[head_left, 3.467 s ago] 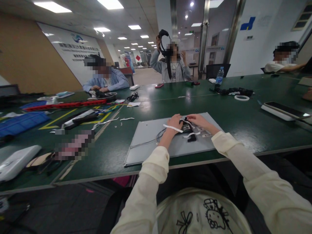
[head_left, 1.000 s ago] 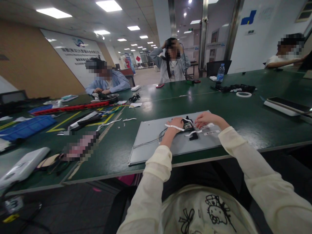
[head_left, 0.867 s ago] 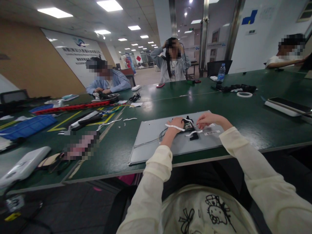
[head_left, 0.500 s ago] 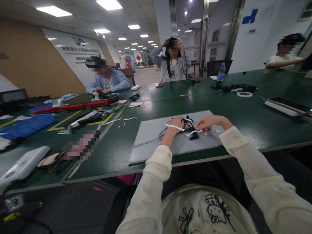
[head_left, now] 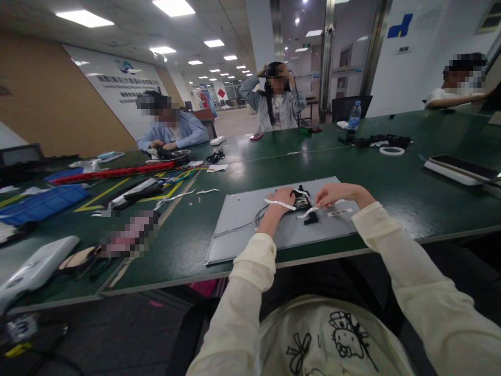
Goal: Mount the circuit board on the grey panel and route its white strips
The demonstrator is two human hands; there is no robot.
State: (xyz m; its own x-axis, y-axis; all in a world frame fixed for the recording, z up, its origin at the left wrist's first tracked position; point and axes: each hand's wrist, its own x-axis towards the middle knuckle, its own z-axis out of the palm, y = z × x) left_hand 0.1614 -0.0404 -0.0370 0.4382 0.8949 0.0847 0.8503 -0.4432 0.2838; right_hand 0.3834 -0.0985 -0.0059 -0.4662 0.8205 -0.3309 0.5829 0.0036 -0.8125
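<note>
A flat grey panel [head_left: 242, 209] lies on the table before me, with a black device with an open circuit board [head_left: 302, 200] on its middle. My left hand [head_left: 282, 198] is closed over the device's left side, its fingertips partly hidden. Across the back of that hand runs a white strip [head_left: 278, 202]. My right hand [head_left: 332, 195] pinches the end of another thin white strip [head_left: 308, 212], just right of the device. Grey cables [head_left: 238, 227] lead left from the device over the panel. A printed label [head_left: 340, 212] shows below my right hand.
Left on the green table [head_left: 188, 230] lie a blue tray [head_left: 45, 203], a white box-like device [head_left: 39, 263], a red bar [head_left: 113, 171] and strip scraps. A white ring [head_left: 392, 151], a water bottle [head_left: 354, 116] and a phone [head_left: 462, 164] are right. Several people sit around.
My right hand has lifted slightly with the white strip, and more of the printed label shows beneath it. The left hand stays in place on the device.
</note>
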